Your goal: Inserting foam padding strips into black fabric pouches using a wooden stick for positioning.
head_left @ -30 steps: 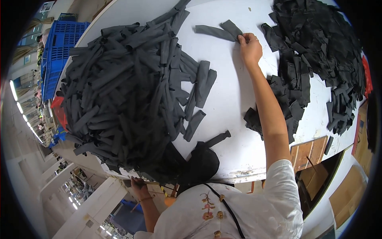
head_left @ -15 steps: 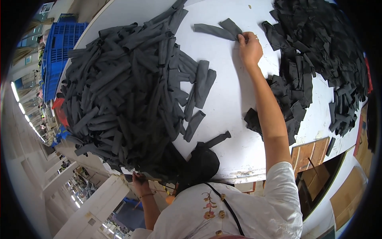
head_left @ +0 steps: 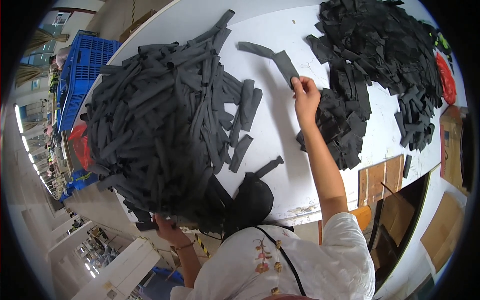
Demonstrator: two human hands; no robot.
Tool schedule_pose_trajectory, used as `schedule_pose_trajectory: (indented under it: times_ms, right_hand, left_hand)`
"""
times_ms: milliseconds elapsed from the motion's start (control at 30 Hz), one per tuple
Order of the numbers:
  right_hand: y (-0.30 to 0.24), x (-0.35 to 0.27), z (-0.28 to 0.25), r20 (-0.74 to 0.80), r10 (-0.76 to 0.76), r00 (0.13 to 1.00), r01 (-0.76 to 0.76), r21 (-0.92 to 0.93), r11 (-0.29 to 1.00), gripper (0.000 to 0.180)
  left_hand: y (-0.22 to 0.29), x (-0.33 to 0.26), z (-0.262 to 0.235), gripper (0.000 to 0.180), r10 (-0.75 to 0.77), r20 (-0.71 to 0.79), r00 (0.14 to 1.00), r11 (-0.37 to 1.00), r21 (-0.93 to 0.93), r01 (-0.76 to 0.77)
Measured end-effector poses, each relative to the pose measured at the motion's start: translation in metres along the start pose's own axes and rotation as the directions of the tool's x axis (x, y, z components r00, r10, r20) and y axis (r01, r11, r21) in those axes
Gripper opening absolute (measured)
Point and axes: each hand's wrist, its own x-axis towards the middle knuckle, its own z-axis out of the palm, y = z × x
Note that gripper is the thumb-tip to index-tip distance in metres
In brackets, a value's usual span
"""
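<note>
My right hand [head_left: 306, 97] pinches the lower end of a flat dark grey fabric strip [head_left: 284, 66] above the white table. Touching or overlapping the strip's far end is another grey fabric strip [head_left: 255, 49]. Down at the table's near left edge, my left hand [head_left: 168, 231] is closed on a short dark fabric piece [head_left: 146, 226]; its fingers are partly hidden. Beside that hand rises a big heap of grey fabric tubes [head_left: 145, 115]. A rounded black object [head_left: 255, 200] sits against my body, with a narrow dark strip [head_left: 270, 167] at its top.
Flat black fabric pieces [head_left: 380, 45] are piled at the far right, with a smaller pile [head_left: 345, 125] by my right forearm. A red plastic bag [head_left: 445, 77] lies at the right edge. Blue crates [head_left: 90, 70] stand beyond the table's left side. A wooden panel [head_left: 381, 181] is at the near right.
My right hand has come nearer, drawing the pinched strip along and turning it. My left hand has shifted left and down, and a dark piece now shows more plainly at its fingers.
</note>
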Motion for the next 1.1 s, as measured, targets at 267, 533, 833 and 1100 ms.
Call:
schedule_pose_trajectory:
  times_ms: [267, 533, 833, 1100]
  right_hand:
    - [-0.059, -0.179, -0.038, 0.048, 0.146, 0.988, -0.154, 0.297, 0.942, 0.013]
    - [-0.071, -0.281, -0.092, 0.061, 0.129, 0.99, -0.14, 0.257, 0.956, 0.025]
    - [-0.097, -0.275, -0.199, 0.191, -0.076, 0.979, 0.106, -0.153, 0.982, 0.081]
    - [-0.059, -0.338, -0.234, -0.2, 0.037, 0.979, -0.03, 0.039, 0.999, 0.013]
  left_hand:
    - [0.045, -0.153, 0.173, 0.015, -0.148, 0.723, 0.675, 0.988, 0.079, 0.132]
    - [0.012, -0.208, 0.189, 0.022, -0.261, 0.904, 0.339, 0.955, 0.191, 0.225]
    - [-0.004, -0.236, 0.156, 0.023, -0.377, 0.895, -0.236, 0.926, 0.364, -0.101]
    - [-0.035, -0.262, 0.122, 0.018, -0.505, 0.72, -0.476, 0.859, 0.471, -0.199]
